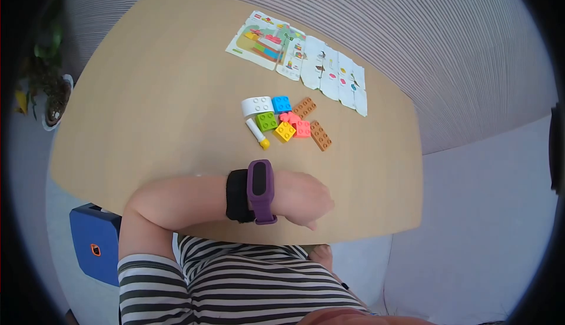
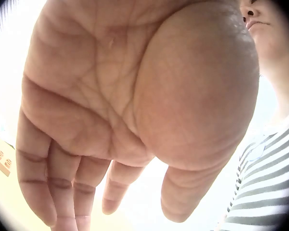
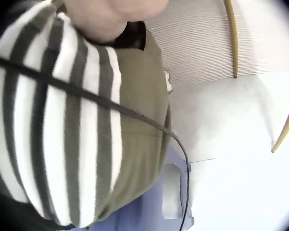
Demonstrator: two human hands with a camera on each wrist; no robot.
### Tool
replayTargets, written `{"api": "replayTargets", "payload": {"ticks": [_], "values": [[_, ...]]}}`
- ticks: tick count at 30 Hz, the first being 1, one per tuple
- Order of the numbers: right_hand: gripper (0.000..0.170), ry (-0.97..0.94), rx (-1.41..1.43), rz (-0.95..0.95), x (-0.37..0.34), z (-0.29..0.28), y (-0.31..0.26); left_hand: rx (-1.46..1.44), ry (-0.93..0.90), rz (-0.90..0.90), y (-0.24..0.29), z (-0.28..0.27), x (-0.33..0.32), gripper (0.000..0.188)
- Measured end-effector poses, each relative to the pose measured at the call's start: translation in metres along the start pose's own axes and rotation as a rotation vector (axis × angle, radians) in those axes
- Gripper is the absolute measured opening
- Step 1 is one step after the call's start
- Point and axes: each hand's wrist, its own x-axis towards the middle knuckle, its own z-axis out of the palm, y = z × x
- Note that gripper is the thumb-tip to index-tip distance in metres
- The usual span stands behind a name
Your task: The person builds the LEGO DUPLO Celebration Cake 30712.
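My left hand [image 1: 303,198] reaches across above the table's near edge, right of the wrist bands. Its bare palm [image 2: 134,96] fills much of the left wrist view, with fingers loosely extended and nothing held. Low by the lap, partly hidden by the striped shirt, my right hand [image 1: 321,254] shows small; part of it [image 3: 106,17] enters the top of the right wrist view, its fingers unclear. Beyond the left hand lie a white block [image 1: 257,105], blue [image 1: 282,104], green [image 1: 266,121], yellow [image 1: 285,131] and pink [image 1: 302,128] blocks, and brown blocks [image 1: 321,135].
Creased printed sheets [image 1: 265,40] lie along the table's far side. A white stick with a yellow end [image 1: 256,133] rests left of the yellow block. A blue box [image 1: 94,242] stands at lower left, a potted plant [image 1: 56,104] farther left. A dark cable [image 3: 110,103] crosses the shirt.
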Motion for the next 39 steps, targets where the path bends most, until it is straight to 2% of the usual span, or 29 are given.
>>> {"api": "replayTargets", "payload": {"ticks": [3, 4, 7, 9, 11, 12, 14, 16, 18, 20, 23, 24, 27, 30, 39], "values": [[0.015, -0.133, 0.116, -0.078, 0.011, -0.041, -0.009, 0.036, -0.151, -0.052, 0.003, -0.012, 0.003, 0.036], [0.015, -0.189, 0.165, -0.098, 0.015, -0.053, -0.012, 0.045, -0.134, -0.055, 0.001, -0.013, 0.003, 0.036], [0.009, -0.185, 0.373, -0.184, 0.064, -0.109, -0.036, 0.083, -0.084, -0.090, -0.007, -0.014, 0.001, 0.038], [0.009, -0.109, 0.268, -0.247, 0.101, -0.146, -0.037, 0.122, -0.061, -0.147, -0.012, -0.016, -0.001, 0.040], [0.009, -0.053, -0.017, -0.216, 0.134, -0.170, -0.019, 0.151, 0.012, -0.172, -0.020, -0.023, -0.007, 0.040], [0.009, 0.110, -0.073, -0.218, 0.167, -0.179, -0.020, 0.170, 0.043, -0.187, -0.026, -0.028, -0.010, 0.040], [0.027, 0.166, -0.084, -0.125, 0.218, -0.185, 0.007, 0.154, 0.072, -0.348, -0.045, -0.048, -0.010, 0.038], [0.038, 0.216, -0.051, -0.135, 0.277, -0.178, 0.053, 0.141, 0.180, -0.633, -0.043, -0.085, -0.018, 0.039], [0.042, 0.232, -0.145, -0.179, 0.343, -0.175, 0.092, 0.357, 0.424, -0.753, -0.085, -0.102, -0.026, 0.045], [0.047, 0.262, -0.296, -0.173, 0.399, -0.170, 0.119, 0.541, 0.475, -0.821, -0.119, -0.134, -0.032, 0.052], [0.055, 0.255, -0.466, -0.007, 0.449, -0.174, 0.120, 0.893, 0.728, -0.856, -0.176, -0.150, -0.046, 0.057], [0.057, 0.242, -0.501, 0.067, 0.459, -0.174, 0.116, 0.890, 0.708, -0.934, -0.187, -0.152, -0.047, 0.059], [0.059, 0.237, -0.425, 0.166, 0.473, -0.170, 0.111, 0.922, 0.675, -1.004, -0.192, -0.155, -0.049, 0.061], [0.059, 0.283, -0.452, 0.220, 0.478, -0.161, 0.111, 0.945, 0.741, -1.057, -0.205, -0.148, -0.051, 0.063], [0.062, 0.220, -0.409, 0.321, 0.476, -0.161, 0.087, 0.928, 0.706, -1.116, -0.206, -0.151, -0.046, 0.072]]}}
